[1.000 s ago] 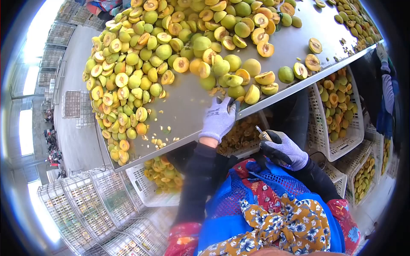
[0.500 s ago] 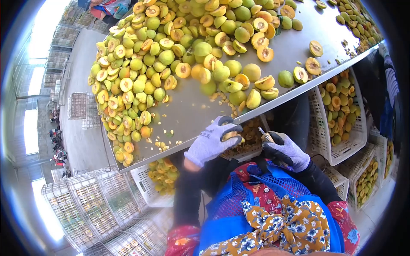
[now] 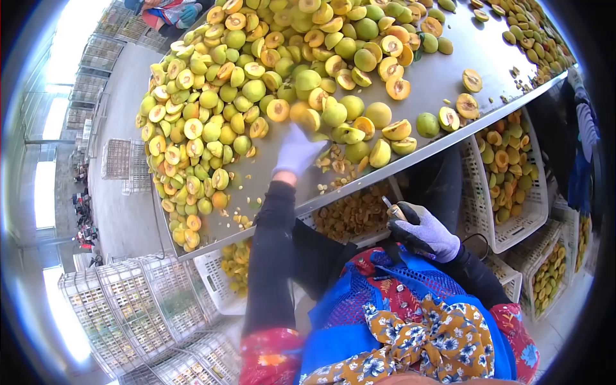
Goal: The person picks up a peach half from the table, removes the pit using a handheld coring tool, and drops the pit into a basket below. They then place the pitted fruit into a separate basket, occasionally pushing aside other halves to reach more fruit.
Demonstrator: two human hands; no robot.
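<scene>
Over the metal table point(image 3: 256, 179), my left hand point(image 3: 299, 151) in a pale purple glove reaches to the near edge of the piled fruit halves point(image 3: 212, 128). Motion smears its fingers, so what they hold, if anything, cannot be made out. Beyond the table's front edge, my right hand point(image 3: 420, 231), in a purple glove with black finger coating, is closed around a small tool point(image 3: 394, 208) with a wooden-looking handle and a metal tip. Small pits and scraps point(image 3: 337, 165) lie on the metal beside my left hand.
Beneath the table edge stands a crate of pits and scraps point(image 3: 356, 215). Crates of fruit point(image 3: 507, 221) stand at the right, and stacked crates point(image 3: 128, 308) at the lower left. Another person point(image 3: 170, 13) is at the upper left; a co-worker's sleeve point(image 3: 587, 128) shows at far right.
My left hand has moved from the table's front edge up and left to the fruit; the fruit piece it held is no longer visible. My right hand has shifted slightly and still grips the tool.
</scene>
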